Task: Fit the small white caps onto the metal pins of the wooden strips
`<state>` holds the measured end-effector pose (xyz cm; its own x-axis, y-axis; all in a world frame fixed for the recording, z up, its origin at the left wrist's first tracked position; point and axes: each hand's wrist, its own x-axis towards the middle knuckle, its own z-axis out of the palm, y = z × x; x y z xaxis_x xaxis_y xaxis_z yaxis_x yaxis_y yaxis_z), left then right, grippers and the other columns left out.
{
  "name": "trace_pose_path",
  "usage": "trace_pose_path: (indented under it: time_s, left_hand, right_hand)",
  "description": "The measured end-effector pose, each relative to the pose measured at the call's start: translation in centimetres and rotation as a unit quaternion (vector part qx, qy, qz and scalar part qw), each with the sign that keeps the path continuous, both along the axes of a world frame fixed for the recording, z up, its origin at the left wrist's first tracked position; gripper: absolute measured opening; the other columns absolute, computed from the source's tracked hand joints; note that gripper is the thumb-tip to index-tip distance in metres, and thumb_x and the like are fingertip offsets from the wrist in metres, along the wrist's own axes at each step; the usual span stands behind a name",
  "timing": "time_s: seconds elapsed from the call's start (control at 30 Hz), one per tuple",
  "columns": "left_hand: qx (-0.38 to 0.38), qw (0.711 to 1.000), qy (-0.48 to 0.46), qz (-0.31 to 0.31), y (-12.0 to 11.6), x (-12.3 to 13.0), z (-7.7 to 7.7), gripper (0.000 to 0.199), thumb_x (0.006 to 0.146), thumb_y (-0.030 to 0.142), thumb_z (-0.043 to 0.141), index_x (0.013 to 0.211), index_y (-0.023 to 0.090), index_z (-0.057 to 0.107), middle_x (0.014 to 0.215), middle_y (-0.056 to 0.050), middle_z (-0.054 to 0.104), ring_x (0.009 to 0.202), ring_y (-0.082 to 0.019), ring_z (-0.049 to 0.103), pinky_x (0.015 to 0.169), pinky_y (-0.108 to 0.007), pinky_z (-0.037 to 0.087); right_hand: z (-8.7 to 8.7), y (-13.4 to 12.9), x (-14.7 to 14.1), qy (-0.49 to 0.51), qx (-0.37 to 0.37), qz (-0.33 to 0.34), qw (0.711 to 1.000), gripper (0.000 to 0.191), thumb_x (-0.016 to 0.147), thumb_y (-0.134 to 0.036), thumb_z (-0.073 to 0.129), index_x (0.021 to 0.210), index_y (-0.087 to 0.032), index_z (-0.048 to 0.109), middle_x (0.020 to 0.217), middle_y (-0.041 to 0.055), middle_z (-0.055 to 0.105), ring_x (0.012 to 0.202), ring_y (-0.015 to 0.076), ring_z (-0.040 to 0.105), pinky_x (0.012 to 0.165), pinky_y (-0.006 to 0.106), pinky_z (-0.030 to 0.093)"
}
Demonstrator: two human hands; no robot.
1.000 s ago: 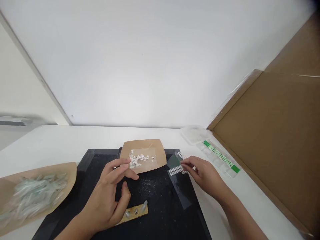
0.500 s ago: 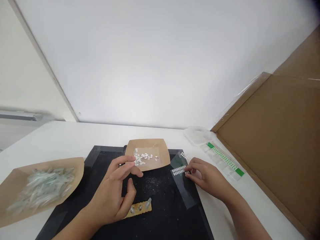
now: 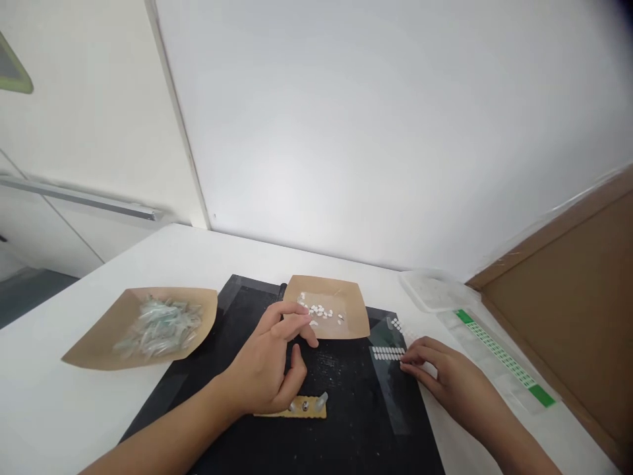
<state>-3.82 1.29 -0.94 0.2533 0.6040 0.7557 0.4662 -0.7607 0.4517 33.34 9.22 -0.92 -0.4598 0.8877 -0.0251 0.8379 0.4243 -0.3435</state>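
White, oval, flat pieces (image 3: pixel 388 350) sit in two rows on a clear film sheet (image 3: pixel 395 402) at the right side of the black mat (image 3: pixel 336 442). My right hand (image 3: pixel 448 376) has come down to the rows' right end, so its fingertips are now close enough to touch the last pieces. Those fingers are drawn nearly together; I can't tell whether they grip one. My left hand (image 3: pixel 264 366) keeps its fingers spread, thumb apart, gripping nothing I can see, over the near edge of a small tan paper tray (image 3: pixel 359 310) with loose white bits (image 3: pixel 321 310). Below that hand lies a yellow strip (image 3: pixel 316 410), partly hidden. With my view swung left, more shows of the larger brown paper tray (image 3: pixel 99 333) of clear and greenish plastic pieces (image 3: pixel 168 326) on the white table (image 3: pixel 208 257). Off to the right lies a green-and-white patterned strip (image 3: pixel 507 356).
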Motion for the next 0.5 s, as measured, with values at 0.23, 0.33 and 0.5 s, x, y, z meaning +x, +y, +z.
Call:
trace_pose_path:
  time_s: [0.23, 0.33, 0.5]
  left_hand:
    - [-0.011, 1.0, 0.002, -0.008, -0.19, 0.05, -0.07, 0.078, 0.081, -0.006, 0.054, 0.152, 0.018, 0.034, 0.105, -0.007, 0.069, 0.127, -0.031, 0.046, 0.11, -0.052, 0.044]
    - [-0.008, 1.0, 0.008, -0.004, -0.18, 0.07, -0.04, 0.079, 0.081, -0.006, 0.054, 0.153, 0.019, 0.033, 0.105, -0.007, 0.069, 0.127, -0.031, 0.046, 0.11, -0.051, 0.045]
    - [-0.018, 1.0, 0.023, 0.0, -0.24, 0.08, 0.03, 0.078, 0.082, -0.006, 0.053, 0.153, 0.019, 0.033, 0.106, -0.007, 0.07, 0.128, -0.031, 0.047, 0.108, -0.051, 0.047]
  right_hand:
    - [-0.2, -0.49, -0.5, -0.043, 0.052, 0.001, 0.998, 0.025, 0.104, -0.044, 0.053, 0.095, -0.028, 0.071, 0.103, 0.0041, 0.074, 0.087, 0.024, 0.073, 0.072, 0.033, 0.054]
    - [-0.28, -0.57, -0.64, -0.055, 0.065, 0.007, 0.996, 0.024, 0.105, -0.043, 0.053, 0.095, -0.029, 0.069, 0.102, 0.0024, 0.074, 0.087, 0.0228, 0.073, 0.07, 0.032, 0.053]
    - [0.15, -0.97, -0.85, -0.063, 0.067, 0.003, 0.996, 0.02, 0.104, -0.04, 0.051, 0.095, -0.029, 0.065, 0.101, 0.0012, 0.073, 0.084, 0.0218, 0.072, 0.069, 0.031, 0.052]
